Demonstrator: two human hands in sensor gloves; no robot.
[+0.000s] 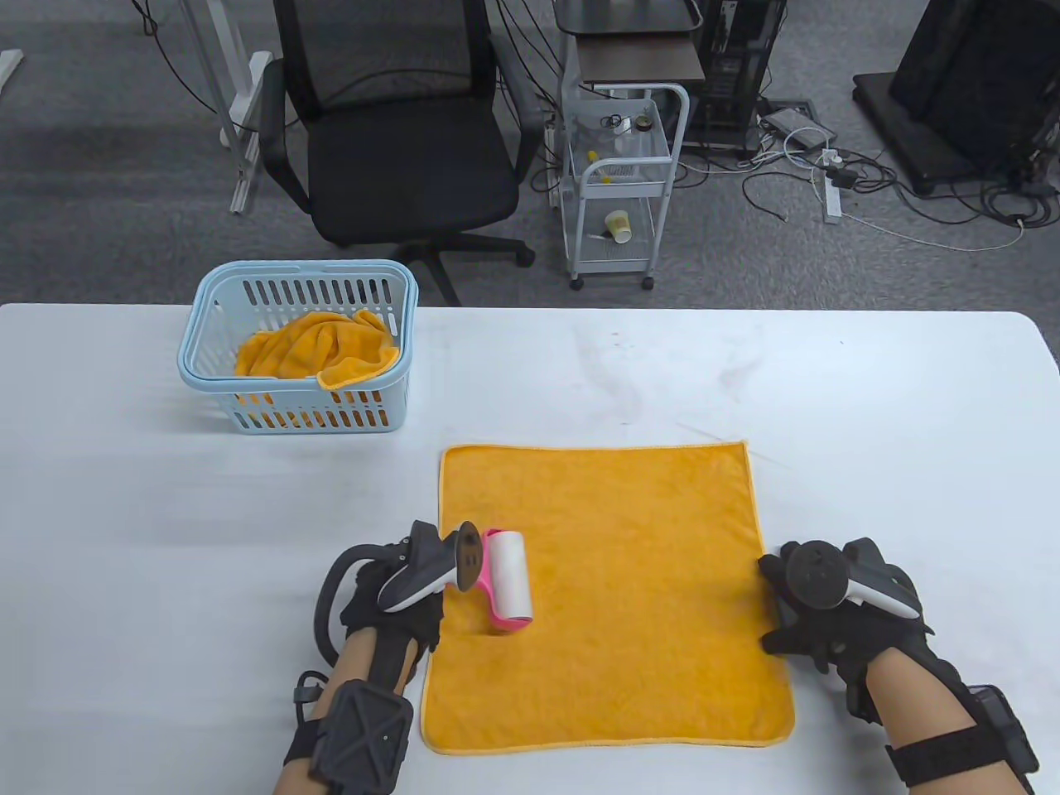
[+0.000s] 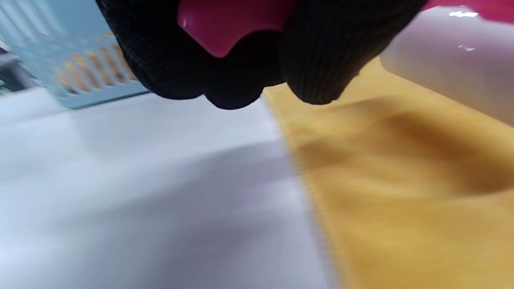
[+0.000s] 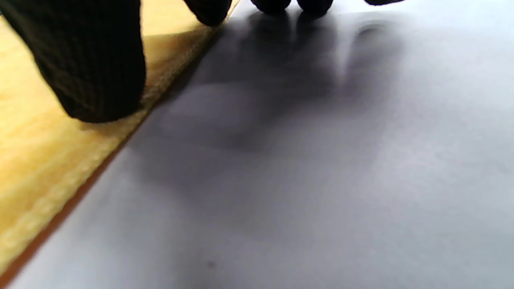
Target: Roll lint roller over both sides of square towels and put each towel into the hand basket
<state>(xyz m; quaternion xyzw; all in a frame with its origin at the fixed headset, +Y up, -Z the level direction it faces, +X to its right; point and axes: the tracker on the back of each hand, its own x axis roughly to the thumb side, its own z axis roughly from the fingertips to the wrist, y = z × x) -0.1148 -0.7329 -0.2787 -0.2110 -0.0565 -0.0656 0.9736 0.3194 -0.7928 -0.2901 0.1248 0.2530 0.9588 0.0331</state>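
The lint roller [image 1: 508, 584] lay with its white roll on the flat orange towel [image 1: 629, 580], close to that towel's left edge, its pink handle held by the left hand [image 1: 389, 600]; that grip was closed around the handle, as the left wrist view showed gloved fingers [image 2: 321, 56] curled about the pink plastic. The towel was spread square near the front edge of the desk [image 1: 869, 397], about its middle. The right hand [image 1: 836, 613] rested at the towel's right edge, its grip spread, thumb [image 3: 92, 68] pressing the hem and the other fingertips on the bare desk. The blue hand basket [image 1: 302, 348] stood toward the back left corner, another orange towel [image 1: 319, 352] crumpled inside it.
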